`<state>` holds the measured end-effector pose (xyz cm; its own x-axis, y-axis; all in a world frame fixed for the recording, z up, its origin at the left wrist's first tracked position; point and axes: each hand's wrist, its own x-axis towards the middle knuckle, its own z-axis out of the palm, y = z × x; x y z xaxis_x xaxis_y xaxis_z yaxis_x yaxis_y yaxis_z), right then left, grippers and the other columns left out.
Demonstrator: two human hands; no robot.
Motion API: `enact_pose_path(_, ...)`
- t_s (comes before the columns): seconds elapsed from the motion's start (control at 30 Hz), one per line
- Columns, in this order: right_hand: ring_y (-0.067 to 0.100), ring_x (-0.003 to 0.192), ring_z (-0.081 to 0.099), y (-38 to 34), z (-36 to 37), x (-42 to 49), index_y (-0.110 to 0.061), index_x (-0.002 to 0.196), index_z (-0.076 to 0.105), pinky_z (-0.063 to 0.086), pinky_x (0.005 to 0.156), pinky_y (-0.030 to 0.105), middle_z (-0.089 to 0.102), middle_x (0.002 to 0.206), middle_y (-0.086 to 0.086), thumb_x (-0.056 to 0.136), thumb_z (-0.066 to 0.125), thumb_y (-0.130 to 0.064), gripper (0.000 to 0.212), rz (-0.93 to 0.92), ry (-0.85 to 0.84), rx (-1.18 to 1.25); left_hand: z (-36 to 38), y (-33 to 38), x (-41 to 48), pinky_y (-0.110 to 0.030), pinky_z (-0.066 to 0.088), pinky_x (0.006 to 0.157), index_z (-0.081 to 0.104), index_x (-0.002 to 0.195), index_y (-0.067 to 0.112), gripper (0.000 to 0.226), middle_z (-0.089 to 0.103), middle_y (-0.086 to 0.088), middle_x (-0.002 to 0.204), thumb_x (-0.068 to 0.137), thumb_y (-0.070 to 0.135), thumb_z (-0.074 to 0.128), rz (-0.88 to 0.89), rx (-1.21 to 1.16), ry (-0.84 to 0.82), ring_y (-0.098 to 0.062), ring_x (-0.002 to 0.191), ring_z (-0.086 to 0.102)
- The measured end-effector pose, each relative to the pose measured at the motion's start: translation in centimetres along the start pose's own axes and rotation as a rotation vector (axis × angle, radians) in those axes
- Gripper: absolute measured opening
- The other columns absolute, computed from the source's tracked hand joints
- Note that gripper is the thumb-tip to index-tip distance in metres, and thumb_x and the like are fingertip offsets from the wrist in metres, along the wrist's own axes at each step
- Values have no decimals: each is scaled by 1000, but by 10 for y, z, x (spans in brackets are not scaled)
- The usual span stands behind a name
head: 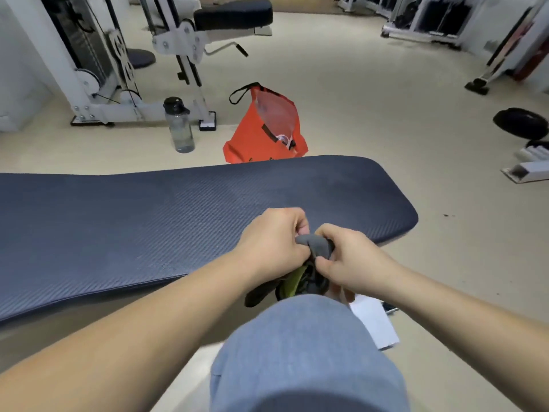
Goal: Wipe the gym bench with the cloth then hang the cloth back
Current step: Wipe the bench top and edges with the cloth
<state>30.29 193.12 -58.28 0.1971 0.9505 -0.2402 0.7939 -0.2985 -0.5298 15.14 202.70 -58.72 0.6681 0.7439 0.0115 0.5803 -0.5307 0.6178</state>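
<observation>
The gym bench [148, 221] is a long dark blue textured pad that runs across the view from the left edge to the right of centre. A grey cloth [316, 246] with a yellow-green side is bunched just over the bench's near edge. My left hand [271, 245] and my right hand [353, 260] are both closed on it, close together, with the cloth's lower part hanging between them. My knee in grey-blue fabric [306, 352] sits right below the hands.
An orange bag [261, 132] and a clear water bottle [179, 126] stand on the beige floor beyond the bench. A white cable machine [98, 63] with a black seat [234, 13] is behind them. Black weights [520, 121] lie at the right.
</observation>
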Motion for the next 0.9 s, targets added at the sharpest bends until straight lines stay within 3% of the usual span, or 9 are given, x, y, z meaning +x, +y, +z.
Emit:
enact_pose_path(0.07,32,48,70,24,-4,-8,-21,92,52,46,41,27,73,62,12,86,55,-10,13,121,107,325,7,22,19,-35,52,65,59,84,28,21,64,10,78,73,30,76,84,-51,-116,-13,72,60)
enact_pose_path(0.13,38,56,70,52,1,-11,-22,89,53,51,48,35,69,67,20,84,53,-8,15,237,270,505,8,35,31,-29,50,66,60,98,33,36,63,11,90,71,37,84,158,-44,-219,-4,72,58)
enact_pose_path(0.23,28,71,59,90,11,-7,-30,83,51,50,63,43,60,78,10,78,48,-7,23,393,485,733,6,32,48,-24,43,70,60,117,33,50,59,12,103,74,46,82,219,65,-232,1,77,54)
enact_pose_path(0.37,20,75,51,115,-9,13,-22,97,45,42,62,32,56,91,4,89,41,-1,23,549,682,901,5,23,75,-35,52,88,57,126,33,52,56,11,113,79,48,75,192,288,-227,-13,98,60)
enact_pose_path(0.53,27,78,56,151,-54,55,-27,95,49,41,62,32,64,99,16,73,37,-12,29,595,785,793,8,22,104,-46,52,93,61,119,30,37,48,2,119,83,34,58,78,444,-270,-26,116,52)
enact_pose_path(0.6,29,85,61,155,-74,73,-25,94,57,44,66,31,66,95,8,78,40,-5,31,522,733,640,9,18,112,-46,51,95,58,119,32,38,47,2,121,81,36,54,46,442,-268,-25,119,48)
enact_pose_path(0.67,28,89,64,156,-89,98,-22,91,61,47,70,31,67,88,0,83,41,-1,30,434,643,476,11,13,116,-43,50,94,57,108,38,30,47,7,117,78,40,52,39,423,-249,-21,117,47)
enact_pose_path(0.77,29,92,64,150,-99,143,-23,97,61,48,78,35,69,92,0,85,40,-7,29,426,561,319,12,4,116,-35,48,85,55,81,32,12,46,16,107,75,42,51,52,375,-209,-15,105,47)
enact_pose_path(0.9,32,91,63,137,-106,199,-24,100,56,46,75,36,70,97,5,86,37,-13,26,452,514,217,11,-10,121,-29,44,81,55,78,27,16,49,19,104,70,41,55,82,280,-179,-8,97,49)
